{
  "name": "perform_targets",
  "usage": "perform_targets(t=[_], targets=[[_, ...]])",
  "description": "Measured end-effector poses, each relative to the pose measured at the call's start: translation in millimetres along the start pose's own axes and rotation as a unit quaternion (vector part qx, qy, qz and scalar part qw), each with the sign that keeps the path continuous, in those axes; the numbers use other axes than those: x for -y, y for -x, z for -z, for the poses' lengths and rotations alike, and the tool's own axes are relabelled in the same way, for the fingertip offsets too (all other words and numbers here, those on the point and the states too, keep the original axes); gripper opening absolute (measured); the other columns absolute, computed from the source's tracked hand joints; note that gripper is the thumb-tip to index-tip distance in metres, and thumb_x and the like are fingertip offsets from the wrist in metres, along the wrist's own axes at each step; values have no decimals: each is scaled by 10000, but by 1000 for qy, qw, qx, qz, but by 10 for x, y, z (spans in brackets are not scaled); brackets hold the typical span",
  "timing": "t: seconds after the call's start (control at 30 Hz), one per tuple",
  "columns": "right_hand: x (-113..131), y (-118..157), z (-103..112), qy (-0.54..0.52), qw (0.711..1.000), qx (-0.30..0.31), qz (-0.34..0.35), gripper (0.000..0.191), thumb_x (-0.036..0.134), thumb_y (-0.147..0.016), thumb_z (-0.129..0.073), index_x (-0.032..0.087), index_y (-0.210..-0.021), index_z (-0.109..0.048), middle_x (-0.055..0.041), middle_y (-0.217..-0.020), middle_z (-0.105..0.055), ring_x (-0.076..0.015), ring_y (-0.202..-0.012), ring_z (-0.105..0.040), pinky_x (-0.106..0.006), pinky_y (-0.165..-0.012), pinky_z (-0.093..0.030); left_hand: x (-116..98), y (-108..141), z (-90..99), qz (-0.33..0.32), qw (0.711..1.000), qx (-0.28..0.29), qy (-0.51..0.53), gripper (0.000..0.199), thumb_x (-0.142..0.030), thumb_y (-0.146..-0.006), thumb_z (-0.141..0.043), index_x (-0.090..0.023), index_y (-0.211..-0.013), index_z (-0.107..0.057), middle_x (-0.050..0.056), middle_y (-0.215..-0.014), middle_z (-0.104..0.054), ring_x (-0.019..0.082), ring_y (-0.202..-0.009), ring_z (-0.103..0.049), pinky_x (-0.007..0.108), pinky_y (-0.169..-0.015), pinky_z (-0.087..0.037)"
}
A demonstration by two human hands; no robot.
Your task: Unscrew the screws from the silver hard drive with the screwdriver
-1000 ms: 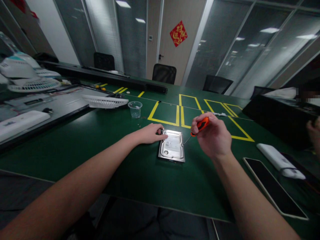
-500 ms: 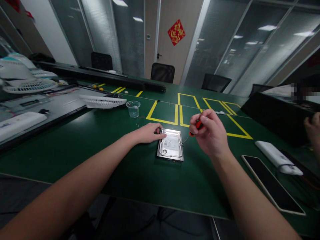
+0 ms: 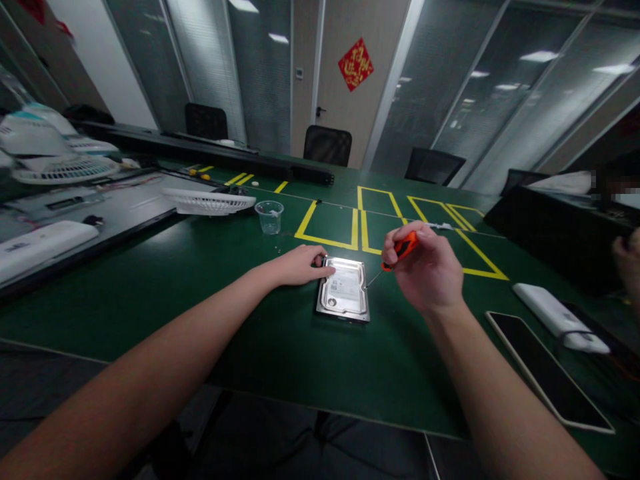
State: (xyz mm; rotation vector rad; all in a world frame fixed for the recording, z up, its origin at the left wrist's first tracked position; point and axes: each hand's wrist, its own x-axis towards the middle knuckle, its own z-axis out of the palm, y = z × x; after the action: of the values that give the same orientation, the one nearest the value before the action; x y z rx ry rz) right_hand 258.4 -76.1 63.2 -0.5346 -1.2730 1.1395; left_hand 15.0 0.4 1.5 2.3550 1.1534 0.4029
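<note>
A silver hard drive (image 3: 344, 290) lies flat on the green table, its label facing up. My left hand (image 3: 303, 265) grips its upper left corner, thumb on the top face and fingers curled at the far side. An orange and black screwdriver (image 3: 407, 245) is held in my right hand (image 3: 431, 270), fingers wrapped round the handle. Its thin shaft slants down to the left, and the tip meets the right edge of the drive, where a screw may sit; that detail is too small to tell.
Left of the drive stands a clear plastic cup (image 3: 270, 219), several tiny bits near it. At right lie a phone (image 3: 547, 370) and a white power bank (image 3: 560, 319). White fan parts (image 3: 210, 201) rest at left. Another person's hand (image 3: 629, 257) shows at the right edge.
My right hand has turned on the screwdriver, its fingers shifting so that more of the orange handle shows. The tip stays at the drive's right edge. My left hand keeps its hold.
</note>
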Motion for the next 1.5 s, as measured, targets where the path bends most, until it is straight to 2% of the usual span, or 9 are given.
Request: perform_targets(t=[0.2, 0.43, 0.67, 0.83, 1.03, 1.3, 1.5], targets=[[-41, 7, 25, 10, 1000, -24, 14, 58, 236, -848, -607, 224, -798, -582, -25, -788, -654, -155, -688, -604, -301, -637, -455, 3, -3, 3, 2, 1000, 1, -5, 635, -698, -878, -534, -179, -1237, -600, 82, -1054, -690, 227, -900, -616, 319, -738, -426], [-35, 14, 17, 3, 1000, -13, -2, 157, 224, -855, -643, 247, -822, -491, 6, -794, -664, -123, -560, -540, -277, -536, -393, -13, 5, 12, 5, 1000, 5, -1, 625, -691, -875, -541, -182, -1233, -596, 82, -1049, -689, 226, -891, -615, 320, -733, -424], [-23, 7, 29, -8, 1000, -3, -2, 53, 281, -916, -598, 237, -938, -618, -23, -786, -677, -111, -554, -497, -265, -544, -366, -29, 18, 17, 1, 1000, 3, -2, 602, -672, -882, -551, -176, -1220, -599, 73, -1031, -686, 219, -890, -617, 317, -736, -439], [-4, 0, 45, -29, 1000, 2, -10, 304, 364, -947, -481, 187, -811, -687, -65, -790, -662, -122, -582, -514, -286, -569, -388, -23, 18, 23, 7, 1000, 5, 0, 609, -691, -878, -553, -187, -1217, -599, 70, -1038, -685, 216, -889, -617, 313, -730, -442], [2, 3, 42, -38, 999, 8, -22, 268, 332, -908, -501, 187, -776, -684, -56, -756, -636, -127, -585, -526, -282, -572, -392, -13, 9, 12, -6, 1000, -1, -11, 582, -667, -895, -548, -177, -1205, -606, 72, -1024, -684, 210, -879, -614, 309, -728, -439], [-5, 14, 8, -13, 1000, -8, -7, 78, 257, -830, -603, 203, -774, -597, -31, -751, -636, -152, -653, -592, -284, -600, -434, -3, 1, 7, -6, 1000, -4, -13, 597, -672, -887, -545, -175, -1213, -607, 77, -1034, -689, 217, -882, -617, 319, -736, -431], [-11, 16, 27, -1, 1000, -2, -15, 130, 256, -849, -618, 239, -821, -492, 5, -786, -651, -125, -554, -546, -278, -537, -393, -2, 5, 9, -1, 1000, 1, -7, 616, -693, -878, -537, -181, -1213, -605, 79, -1049, -691, 216, -886, -620, 315, -729, -433]])
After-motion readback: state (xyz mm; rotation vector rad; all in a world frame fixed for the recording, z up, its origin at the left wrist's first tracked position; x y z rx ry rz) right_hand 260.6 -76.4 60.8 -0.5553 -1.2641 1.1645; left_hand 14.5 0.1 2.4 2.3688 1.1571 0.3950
